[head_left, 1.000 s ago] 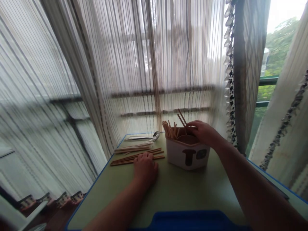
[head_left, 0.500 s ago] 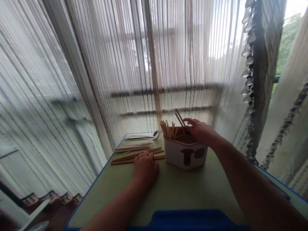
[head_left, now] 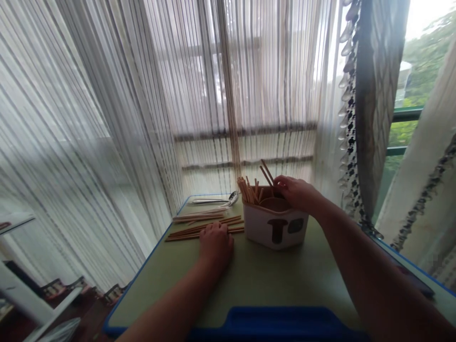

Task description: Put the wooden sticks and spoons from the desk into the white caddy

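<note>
A white holder (head_left: 276,229) with a dark mushroom print stands on the green table (head_left: 263,280) and contains wooden chopsticks (head_left: 249,191). My right hand (head_left: 297,194) reaches over its far rim, fingers closed around two darker chopsticks (head_left: 267,172) that stick up out of it. My left hand (head_left: 214,245) rests knuckles-up on the table, fingers curled, touching the near end of a row of loose chopsticks (head_left: 201,229) lying flat. Whether the left hand grips any of them is hidden.
A metal spoon (head_left: 217,200) lies at the table's far edge, beyond a second bundle of chopsticks (head_left: 197,217). A blue tray edge (head_left: 281,323) sits at the near side. Striped sheer curtains (head_left: 228,95) hang right behind the table; a window opening (head_left: 409,95) shows at right.
The view shifted slightly. My right hand's fingers have closed tighter on the two chopsticks in the holder. My left hand has stayed in place.
</note>
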The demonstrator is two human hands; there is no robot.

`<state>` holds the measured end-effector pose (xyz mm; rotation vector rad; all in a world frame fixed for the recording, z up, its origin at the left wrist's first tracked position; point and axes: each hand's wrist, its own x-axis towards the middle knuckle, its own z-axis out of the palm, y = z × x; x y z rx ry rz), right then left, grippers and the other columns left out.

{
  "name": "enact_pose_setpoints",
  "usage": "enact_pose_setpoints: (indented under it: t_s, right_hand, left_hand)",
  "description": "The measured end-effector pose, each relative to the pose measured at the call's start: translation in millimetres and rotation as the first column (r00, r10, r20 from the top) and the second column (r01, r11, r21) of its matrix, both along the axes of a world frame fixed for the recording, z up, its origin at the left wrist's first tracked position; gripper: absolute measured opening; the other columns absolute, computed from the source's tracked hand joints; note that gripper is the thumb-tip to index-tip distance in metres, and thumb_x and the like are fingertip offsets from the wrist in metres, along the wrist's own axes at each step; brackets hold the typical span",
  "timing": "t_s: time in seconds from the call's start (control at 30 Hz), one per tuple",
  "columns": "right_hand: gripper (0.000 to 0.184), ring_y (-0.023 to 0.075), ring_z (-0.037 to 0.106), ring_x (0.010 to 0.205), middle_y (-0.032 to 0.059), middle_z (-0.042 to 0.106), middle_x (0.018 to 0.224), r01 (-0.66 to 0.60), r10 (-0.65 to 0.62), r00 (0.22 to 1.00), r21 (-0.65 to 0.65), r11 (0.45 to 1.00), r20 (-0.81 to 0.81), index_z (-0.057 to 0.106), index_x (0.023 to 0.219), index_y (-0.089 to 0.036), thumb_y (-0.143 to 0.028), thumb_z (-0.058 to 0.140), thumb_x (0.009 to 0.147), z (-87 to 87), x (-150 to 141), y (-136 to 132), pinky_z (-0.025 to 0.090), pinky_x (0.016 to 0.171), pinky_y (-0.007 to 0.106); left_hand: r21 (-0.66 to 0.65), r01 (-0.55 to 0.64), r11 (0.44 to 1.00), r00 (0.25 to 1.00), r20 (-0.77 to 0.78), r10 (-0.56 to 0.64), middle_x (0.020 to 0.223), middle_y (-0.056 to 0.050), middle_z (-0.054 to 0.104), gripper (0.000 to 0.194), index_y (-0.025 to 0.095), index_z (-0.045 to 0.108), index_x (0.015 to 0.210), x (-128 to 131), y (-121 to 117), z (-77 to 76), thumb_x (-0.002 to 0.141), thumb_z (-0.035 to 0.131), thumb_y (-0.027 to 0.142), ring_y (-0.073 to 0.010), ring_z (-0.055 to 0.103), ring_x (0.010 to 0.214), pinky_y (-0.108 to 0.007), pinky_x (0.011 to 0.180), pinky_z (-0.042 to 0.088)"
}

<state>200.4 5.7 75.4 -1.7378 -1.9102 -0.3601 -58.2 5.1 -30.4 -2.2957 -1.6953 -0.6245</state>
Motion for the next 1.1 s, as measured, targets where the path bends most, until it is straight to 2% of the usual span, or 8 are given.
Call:
enact_pose_setpoints:
  t_s: [0.1, 0.17, 0.33, 0.53, 0.63, 0.73, 0.97, 1.1]
  right_hand:
    - [0.027, 0.0181, 0.057, 0.074, 0.0027, 0.066, 0.087, 0.02, -0.016, 0.999, 0.091, 0.996, -0.05, 0.06, 0.092, -0.025, -0.042, 0.041, 0.083, -4.0, -1.8, -5.6, 0.037, 0.063, 0.028]
    - [0.029, 0.0192, 0.056, 0.076, 0.0042, 0.065, 0.083, 0.079, -0.06, 0.995, 0.246, 0.966, -0.085, 0.061, 0.086, -0.022, -0.043, 0.042, 0.083, -7.5, -3.2, -10.8, 0.037, 0.067, 0.03]
    - [0.025, 0.0227, 0.051, 0.09, 0.008, 0.062, 0.091, 0.181, -0.099, 0.982, 0.634, 0.752, -0.162, 0.058, 0.089, -0.018, -0.037, 0.043, 0.083, -15.2, -5.9, -22.9, 0.034, 0.083, 0.037]
    - [0.025, 0.0227, 0.047, 0.099, 0.0093, 0.055, 0.101, -0.092, 0.091, 0.995, 0.781, 0.618, 0.045, 0.05, 0.099, -0.018, -0.028, 0.054, 0.076, -26.6, -29.3, -38.2, 0.032, 0.088, 0.039]
    - [0.024, 0.0203, 0.047, 0.096, 0.0055, 0.056, 0.097, -0.315, 0.214, 0.949, 0.724, 0.614, 0.231, 0.051, 0.097, -0.021, -0.026, 0.058, 0.074, -37.7, -51.4, -44.2, 0.033, 0.088, 0.037]
    - [0.021, 0.0188, 0.045, 0.095, 0.0023, 0.059, 0.096, -0.452, 0.28, 0.889, 0.598, 0.662, 0.362, 0.055, 0.096, -0.023, -0.026, 0.059, 0.075, -47.6, -71.6, -47.0, 0.032, 0.089, 0.036]
    - [0.029, 0.0173, 0.045, 0.097, -0.0009, 0.063, 0.104, -0.467, 0.294, 0.863, 0.423, 0.777, 0.411, 0.056, 0.111, -0.03, -0.027, 0.052, 0.083, -46.5, -81.7, -51.2, 0.03, 0.092, 0.035]
    - [0.023, 0.015, 0.05, 0.088, -0.0016, 0.065, 0.09, -0.516, 0.38, 0.845, 0.391, 0.762, 0.375, 0.06, 0.104, -0.031, -0.025, 0.05, 0.083, -43.6, -77.9, -53.2, 0.034, 0.088, 0.032]
  left_hand:
    - [0.003, -0.003, 1.0, 1.0, -0.012, 0.003, 0.091, -0.006, 0.056, 0.017, 0.02, 0.058, 0.084, 0.5, 1.9, -0.5, 0.08, 0.043, 0.027, -0.0214, 0.05, 0.087, -0.034, 0.073, 0.034]
    - [-0.001, 0.002, 1.0, 1.0, -0.021, -0.002, 0.092, -0.007, 0.056, 0.018, 0.021, 0.059, 0.085, 0.3, 2.7, -0.5, 0.082, 0.042, 0.025, -0.0213, 0.05, 0.087, -0.034, 0.072, 0.034]
    - [0.055, 0.004, 0.998, 0.999, -0.039, -0.002, 0.089, -0.007, 0.055, 0.019, 0.02, 0.057, 0.085, -7.1, 2.5, -0.8, 0.084, 0.039, 0.018, -0.0209, 0.05, 0.087, -0.035, 0.073, 0.034]
    - [0.283, -0.059, 0.957, 0.998, -0.018, 0.066, 0.091, -0.009, 0.055, 0.016, 0.017, 0.054, 0.086, -14.4, -0.8, 1.3, 0.082, 0.04, 0.011, -0.023, 0.047, 0.088, -0.038, 0.076, 0.033]
    - [0.4, -0.006, 0.917, 0.999, 0.037, -0.01, 0.093, -0.008, 0.054, 0.014, 0.018, 0.052, 0.088, -13.8, -4.4, 5.3, 0.083, 0.041, 0.011, -0.0223, 0.047, 0.091, -0.039, 0.08, 0.033]
    - [0.477, 0.11, 0.872, 0.987, 0.05, -0.152, 0.099, -0.008, 0.054, 0.012, 0.019, 0.05, 0.09, -13.1, -11.3, 10.6, 0.084, 0.041, 0.014, -0.0206, 0.047, 0.095, -0.037, 0.085, 0.032]
    - [0.556, 0.269, 0.786, 0.941, 0.021, -0.337, 0.106, -0.009, 0.055, 0.013, 0.019, 0.049, 0.096, -13.2, -25.0, 15.4, 0.086, 0.041, 0.016, -0.0195, 0.048, 0.101, -0.037, 0.088, 0.032]
    - [0.549, 0.293, 0.783, 0.924, 0.049, -0.38, 0.104, -0.008, 0.057, 0.013, 0.02, 0.05, 0.096, -14.1, -24.9, 16.2, 0.086, 0.042, 0.02, -0.0188, 0.049, 0.099, -0.037, 0.088, 0.032]
